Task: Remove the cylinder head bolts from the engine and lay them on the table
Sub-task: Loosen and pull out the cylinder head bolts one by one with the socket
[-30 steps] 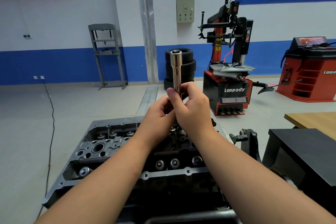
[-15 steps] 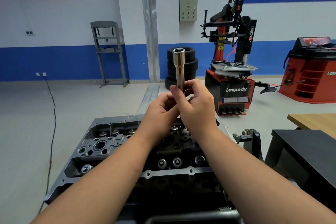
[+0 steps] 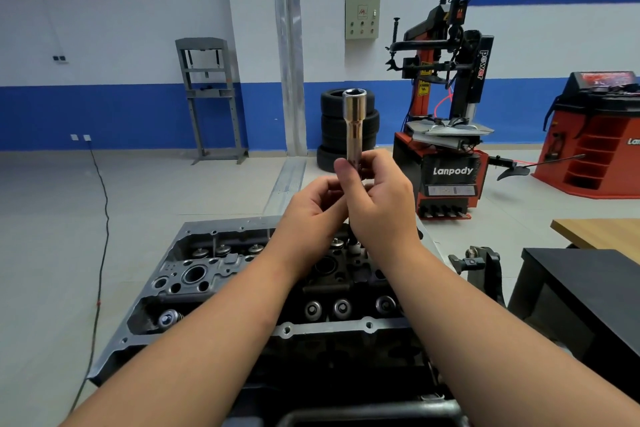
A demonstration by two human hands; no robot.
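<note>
cylinder head (image 3: 263,288) fills the lower middle of the frame, its bolts not yet touched. both hands meet at centre: the right hand (image 3: 381,204) and left hand (image 3: 311,215) curl round the base of an upright deep socket (image 3: 354,130) (open end up). if the pinch slackens, it could drop into the head's recesses. compared with a second ago, the socket sits slightly higher.
</note>
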